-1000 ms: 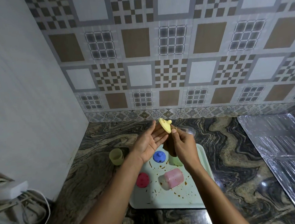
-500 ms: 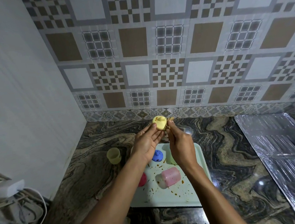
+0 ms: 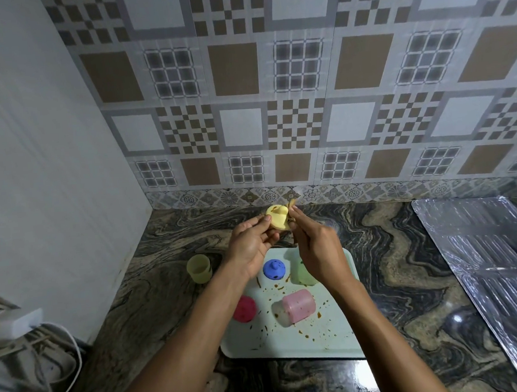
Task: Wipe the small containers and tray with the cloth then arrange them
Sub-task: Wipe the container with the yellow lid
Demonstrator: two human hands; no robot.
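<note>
Polished stone surface (image 3: 395, 262), veined black and tan, throws back glossy highlights beneath a smooth, pale plastic tray (image 3: 339, 338) flecked with brown smears. The pink container (image 3: 298, 305), blue lid (image 3: 273, 269) and yellow lid (image 3: 277, 220) look like matt plastic; the yellow cup (image 3: 198, 268) is translucent. A tan cloth (image 3: 292, 204) touches the yellow lid. Crinkled, shiny foil (image 3: 487, 255) gleams at right; patterned wall tiles (image 3: 274, 101) appear smooth.

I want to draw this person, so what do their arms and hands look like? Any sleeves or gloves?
Both arms are bare: no sleeves show on the left forearm or the right forearm. The left hand and right hand wear no gloves, and I see no watch, bangle or ring.
</note>
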